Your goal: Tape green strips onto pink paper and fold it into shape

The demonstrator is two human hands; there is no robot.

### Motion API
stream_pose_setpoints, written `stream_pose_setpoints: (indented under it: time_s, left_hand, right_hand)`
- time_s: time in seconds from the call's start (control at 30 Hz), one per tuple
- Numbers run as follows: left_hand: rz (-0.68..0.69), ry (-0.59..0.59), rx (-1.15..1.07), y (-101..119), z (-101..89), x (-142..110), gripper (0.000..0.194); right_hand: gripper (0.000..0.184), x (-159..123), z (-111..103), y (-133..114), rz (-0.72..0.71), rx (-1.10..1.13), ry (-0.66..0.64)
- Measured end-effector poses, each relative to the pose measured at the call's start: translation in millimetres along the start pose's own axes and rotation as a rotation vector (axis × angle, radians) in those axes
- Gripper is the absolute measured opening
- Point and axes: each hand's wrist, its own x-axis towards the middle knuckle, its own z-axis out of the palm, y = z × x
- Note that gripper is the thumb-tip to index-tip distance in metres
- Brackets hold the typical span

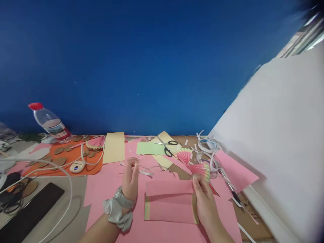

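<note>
A folded pink paper (170, 207) with yellow-green side edges lay over larger pink sheets (98, 192) on the tabletop (76, 206); the right hand (204, 195) had its grip clamped on the upper right corner of the folded pink paper; the left hand (131, 179), with a grey watch band (124, 199) and a pale scrunchie (116, 214) at the wrist, was raised just left of it, apart from it; its fingers were blurred, so whether that grip was apart or together cannot be told. Beyond the folded pink paper lay black-handled scissors (165, 145) across a pale green strip (145, 148); nearer its upper right corner was a pleated pink piece (187, 164); far to its left stood a red-capped bottle (52, 125), tilted; to its right was a dark-tipped tool (236, 196).
</note>
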Motion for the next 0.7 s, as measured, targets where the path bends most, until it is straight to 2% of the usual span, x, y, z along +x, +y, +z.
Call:
stream_pose_setpoints:
  time_s: [0.13, 0.2, 0.4, 0.7]
  left_hand:
    - [0.034, -0.253, -0.02, 9, 1.3, -5, 0.024]
    - [0.023, -0.321, -0.01, 12, 3.6, -6, 0.018]
    - [-0.048, -0.398, 0.027, 15, 7.4, -1, 0.018]
    - [-0.104, -0.434, 0.051, 5, 9.0, -1, 0.025]
  right_hand:
    - [0.03, -8, 3, -3, 0.018, -0.041, 0.003]
    - [0.029, -10, 4, -4, 0.025, -0.064, 0.025]
    - [0.029, -9, 1, -8, 0.034, -0.112, 0.08]
    - [0.031, -7, -1, -17, 0.024, -0.193, 0.037]
